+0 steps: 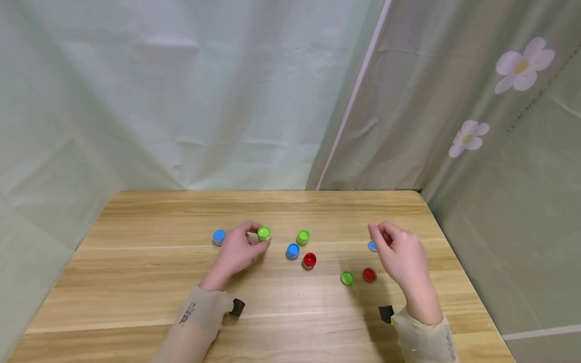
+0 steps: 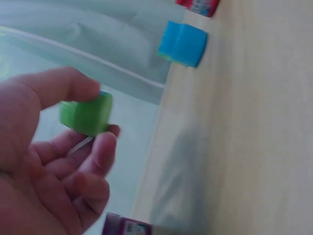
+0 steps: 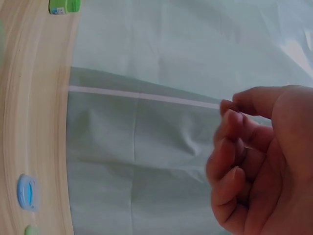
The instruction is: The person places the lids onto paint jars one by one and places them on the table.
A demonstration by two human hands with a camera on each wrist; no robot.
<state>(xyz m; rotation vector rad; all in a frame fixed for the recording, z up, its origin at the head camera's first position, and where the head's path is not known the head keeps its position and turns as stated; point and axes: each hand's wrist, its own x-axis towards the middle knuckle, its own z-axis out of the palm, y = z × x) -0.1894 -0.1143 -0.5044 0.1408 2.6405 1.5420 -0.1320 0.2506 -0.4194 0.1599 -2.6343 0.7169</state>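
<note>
Three jars (image 1: 293, 251) grouped on table (image 1: 299, 322), lids (image 1: 369, 275) to their right, another jar (image 1: 219, 237) left, curtain (image 1: 227, 101) behind.

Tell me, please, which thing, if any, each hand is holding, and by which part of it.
The left hand pinches a green pot by its sides. The right hand holds nothing that can be seen.

Jar labels (image 2: 201, 7) and sleeve print (image 1: 187, 313) are illegible.

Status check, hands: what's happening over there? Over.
Left hand pinching a green pot, clear of the table. Right hand raised, seemingly empty. Nothing visibly in the pot's way.
</note>
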